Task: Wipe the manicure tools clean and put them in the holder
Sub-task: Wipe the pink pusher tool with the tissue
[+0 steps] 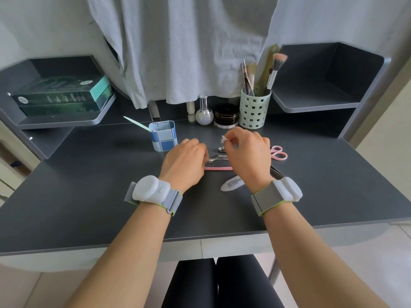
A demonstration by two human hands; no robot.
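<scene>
Holder (pixel 164 136): blue-and-white checked tin, upright, a mint nail file (pixel 138 124) leaning out leftward.
Wipe (pixel 224 139): small white wad, pinched.
Tweezers (pixel 216 158): silver, flat on desk.
Pink file (pixel 219 168): flat, nearer.
Scissors (pixel 278 152): pink-handled, rightward.

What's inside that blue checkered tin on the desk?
One pale green stick, likely a nail file, leans out of the blue checkered tin toward the left. The tin's walls hide its lower end and whatever else may lie at the bottom.
</scene>
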